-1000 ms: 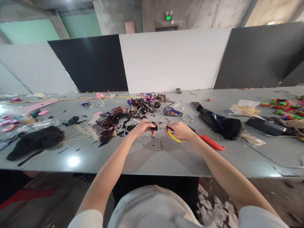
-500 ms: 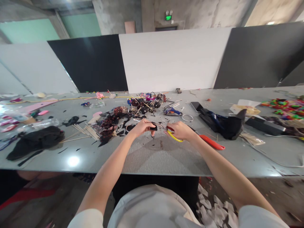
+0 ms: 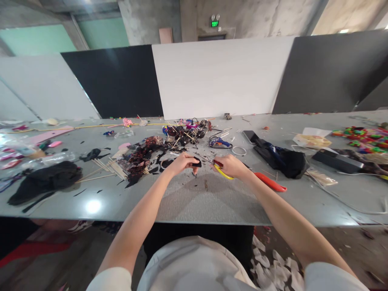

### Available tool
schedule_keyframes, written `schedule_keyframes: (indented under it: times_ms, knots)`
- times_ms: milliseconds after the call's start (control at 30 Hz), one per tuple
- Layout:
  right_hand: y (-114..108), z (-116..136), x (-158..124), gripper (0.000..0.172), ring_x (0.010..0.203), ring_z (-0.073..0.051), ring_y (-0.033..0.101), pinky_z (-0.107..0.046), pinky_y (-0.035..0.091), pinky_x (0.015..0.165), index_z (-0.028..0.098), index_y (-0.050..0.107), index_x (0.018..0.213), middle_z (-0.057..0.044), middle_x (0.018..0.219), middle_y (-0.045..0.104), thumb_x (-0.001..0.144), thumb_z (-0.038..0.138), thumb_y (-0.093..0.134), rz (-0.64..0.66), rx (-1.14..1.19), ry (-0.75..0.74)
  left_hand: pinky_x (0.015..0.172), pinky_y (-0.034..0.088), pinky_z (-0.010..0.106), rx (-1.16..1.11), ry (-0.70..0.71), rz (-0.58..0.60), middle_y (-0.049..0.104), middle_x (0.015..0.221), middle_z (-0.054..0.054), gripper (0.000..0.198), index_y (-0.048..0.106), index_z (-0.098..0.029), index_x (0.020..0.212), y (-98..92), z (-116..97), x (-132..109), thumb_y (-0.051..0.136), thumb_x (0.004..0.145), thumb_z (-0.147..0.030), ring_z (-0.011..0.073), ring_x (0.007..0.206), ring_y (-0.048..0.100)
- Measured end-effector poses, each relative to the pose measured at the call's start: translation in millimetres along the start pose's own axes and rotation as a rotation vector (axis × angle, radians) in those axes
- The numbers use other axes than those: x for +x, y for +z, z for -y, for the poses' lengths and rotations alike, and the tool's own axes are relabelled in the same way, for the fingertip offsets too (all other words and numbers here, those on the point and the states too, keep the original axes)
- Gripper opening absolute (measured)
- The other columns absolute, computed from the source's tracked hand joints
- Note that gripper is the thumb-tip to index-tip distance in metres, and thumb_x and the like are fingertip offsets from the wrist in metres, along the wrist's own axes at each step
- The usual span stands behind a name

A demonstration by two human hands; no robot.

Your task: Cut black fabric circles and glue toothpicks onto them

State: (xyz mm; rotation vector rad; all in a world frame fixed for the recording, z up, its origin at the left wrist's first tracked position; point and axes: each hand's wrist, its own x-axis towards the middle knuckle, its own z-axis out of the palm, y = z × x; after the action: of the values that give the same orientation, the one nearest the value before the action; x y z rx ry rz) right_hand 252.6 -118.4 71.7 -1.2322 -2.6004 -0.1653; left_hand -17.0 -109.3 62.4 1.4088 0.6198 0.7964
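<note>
Near the middle of the grey table, my left hand (image 3: pixel 182 163) pinches a small piece of black fabric (image 3: pixel 197 162). My right hand (image 3: pixel 229 165) is wrapped round scissors with yellow handles (image 3: pixel 223 173); their blades point left toward the fabric. Small black scraps lie on the table under and around both hands. Just beyond my hands is a pile of dark balls with sticks poking out (image 3: pixel 182 135). Behind my right hand rest a blue glue gun (image 3: pixel 220 142) and a white ring (image 3: pixel 239 150).
Wooden sticks (image 3: pixel 113 169) and a black cloth (image 3: pixel 45 182) lie left on the table (image 3: pixel 209 206). On the right are a red-handled tool (image 3: pixel 271 182), a black bag (image 3: pixel 281 159), a dark box (image 3: pixel 338 160) and a white cable. Tall panels (image 3: pixel 224 76) stand behind.
The scissor blades have drawn slightly apart from the black fabric and look more open. Both hands keep nearly the same place. At lower left, a shoe has come into view under the table.
</note>
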Motion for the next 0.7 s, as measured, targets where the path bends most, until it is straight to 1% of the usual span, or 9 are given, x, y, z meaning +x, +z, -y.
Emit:
schedule_keyframes:
  times_ms: [200, 367, 433, 533, 700]
  knots:
    - [1.3, 2.9, 2.6, 0.037, 0.063, -0.019, 0.056, -0.03, 0.028, 0.062, 0.021, 0.061, 0.084, -0.006, 0.071, 0.065, 0.098, 0.051, 0.047, -0.087, 0.115, 0.113, 0.067, 0.055, 0.032, 0.032, 0.087, -0.102, 0.072, 0.066, 0.01, 0.032, 0.073, -0.01, 0.073, 4.4, -1.4, 1.6, 0.075, 0.084, -0.04, 0.0182, 0.06, 0.068]
    - [-1.5, 6.6, 3.4, 0.032, 0.061, -0.019, 0.052, -0.029, 0.029, 0.061, 0.021, 0.056, 0.09, -0.004, 0.071, 0.062, 0.095, 0.053, 0.052, -0.09, 0.176, 0.201, 0.075, 0.057, 0.033, 0.109, 0.182, -0.234, 0.073, 0.07, 0.011, 0.041, 0.074, -0.011, 0.072, 6.5, -3.2, 3.3, 0.073, 0.086, -0.05, 0.0189, 0.065, 0.069]
    - [-2.2, 6.5, 3.8, 0.032, 0.062, -0.018, 0.052, -0.029, 0.029, 0.061, 0.021, 0.054, 0.092, -0.003, 0.072, 0.062, 0.095, 0.053, 0.052, -0.095, 0.207, 0.192, 0.078, 0.057, 0.032, 0.161, 0.207, -0.272, 0.074, 0.072, 0.01, 0.043, 0.075, -0.012, 0.072, 6.3, -4.2, 2.9, 0.07, 0.088, -0.051, 0.0188, 0.067, 0.07]
    - [-1.6, 6.6, 4.5, 0.032, 0.062, -0.018, 0.051, -0.029, 0.03, 0.061, 0.021, 0.053, 0.094, -0.004, 0.075, 0.063, 0.096, 0.053, 0.051, -0.094, 0.228, 0.169, 0.08, 0.055, 0.03, 0.247, 0.233, -0.292, 0.076, 0.074, 0.011, 0.045, 0.077, -0.012, 0.074, 6.4, -6.0, 1.4, 0.066, 0.092, -0.051, 0.0191, 0.07, 0.072]
    - [3.4, 11.5, 5.3, 0.031, 0.065, -0.019, 0.055, -0.03, 0.03, 0.063, 0.021, 0.057, 0.093, -0.005, 0.076, 0.066, 0.094, 0.052, 0.054, -0.035, 0.16, 0.149, 0.078, 0.053, 0.029, 0.374, 0.267, -0.333, 0.077, 0.073, 0.01, 0.047, 0.077, -0.013, 0.074, 8.8, -8.1, -0.9, 0.064, 0.094, -0.053, 0.0204, 0.071, 0.071]
